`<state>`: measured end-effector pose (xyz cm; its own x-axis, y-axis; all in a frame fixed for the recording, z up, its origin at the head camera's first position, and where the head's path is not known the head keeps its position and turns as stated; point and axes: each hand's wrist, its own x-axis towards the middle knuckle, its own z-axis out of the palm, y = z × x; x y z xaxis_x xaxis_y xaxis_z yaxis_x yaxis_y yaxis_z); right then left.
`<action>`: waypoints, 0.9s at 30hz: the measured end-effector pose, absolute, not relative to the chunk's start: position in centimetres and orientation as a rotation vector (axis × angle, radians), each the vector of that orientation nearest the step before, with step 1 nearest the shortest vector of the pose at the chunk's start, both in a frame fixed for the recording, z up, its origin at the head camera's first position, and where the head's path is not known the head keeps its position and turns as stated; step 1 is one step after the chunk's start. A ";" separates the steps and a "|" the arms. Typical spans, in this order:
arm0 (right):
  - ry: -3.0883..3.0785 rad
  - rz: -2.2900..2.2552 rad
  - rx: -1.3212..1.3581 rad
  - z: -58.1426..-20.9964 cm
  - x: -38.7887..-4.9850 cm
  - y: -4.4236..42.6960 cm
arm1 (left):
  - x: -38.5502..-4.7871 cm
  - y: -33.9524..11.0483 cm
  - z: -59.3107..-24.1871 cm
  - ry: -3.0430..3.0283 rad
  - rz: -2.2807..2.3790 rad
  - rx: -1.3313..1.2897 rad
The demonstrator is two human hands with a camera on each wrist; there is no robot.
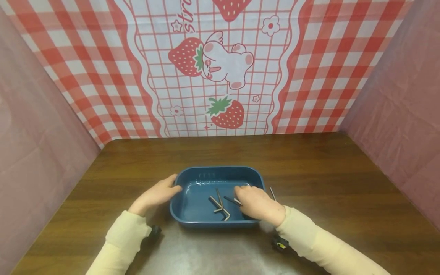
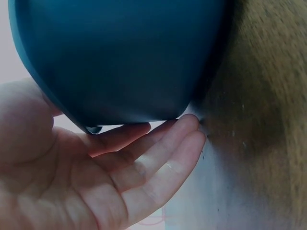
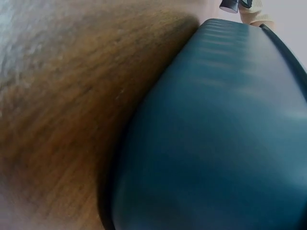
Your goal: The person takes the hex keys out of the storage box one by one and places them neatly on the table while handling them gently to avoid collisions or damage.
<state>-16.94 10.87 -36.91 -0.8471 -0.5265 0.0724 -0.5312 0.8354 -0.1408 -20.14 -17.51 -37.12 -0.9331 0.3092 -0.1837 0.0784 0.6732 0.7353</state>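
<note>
A blue rectangular tray (image 1: 203, 222) with rounded corners stands on the table. My left hand (image 1: 159, 194) holds its left end, thumb over the rim and fingers against the outer wall, as the left wrist view also shows. My right hand (image 1: 256, 202) reaches over the right side into the tray, fingers bent downward; its fingertips are hidden. Several hex keys lie in the tray, among them a bent hex key (image 1: 225, 214) near the front wall. A dark hex key (image 1: 231, 199) shows partly beneath my right hand. Whether the fingers pinch one cannot be seen.
A thin metal rod (image 1: 273, 194) shows just outside the tray's right end, partly behind my right wrist. The brown wooden table (image 1: 330, 183) extends around the tray. A strawberry-print cloth (image 1: 220, 68) hangs behind, with pink cloth at both sides.
</note>
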 end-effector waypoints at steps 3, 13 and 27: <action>-2.986 0.227 0.829 -37.0 -17.0 10.8 | -20.1 -17.5 -37.1 2.588 1.136 0.318; -3.072 0.245 0.705 -37.1 -17.1 10.6 | -20.3 -17.6 -37.3 2.615 1.095 0.313; -3.125 0.290 0.647 -36.9 -17.2 10.3 | -20.3 -17.6 -37.3 2.630 1.073 0.317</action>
<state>-17.18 10.34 -36.92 -0.9166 -0.3991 -0.0247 -0.3878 0.9021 -0.1892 -20.35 -17.62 -37.35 -0.9359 0.3052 -0.1761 0.0949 0.6997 0.7081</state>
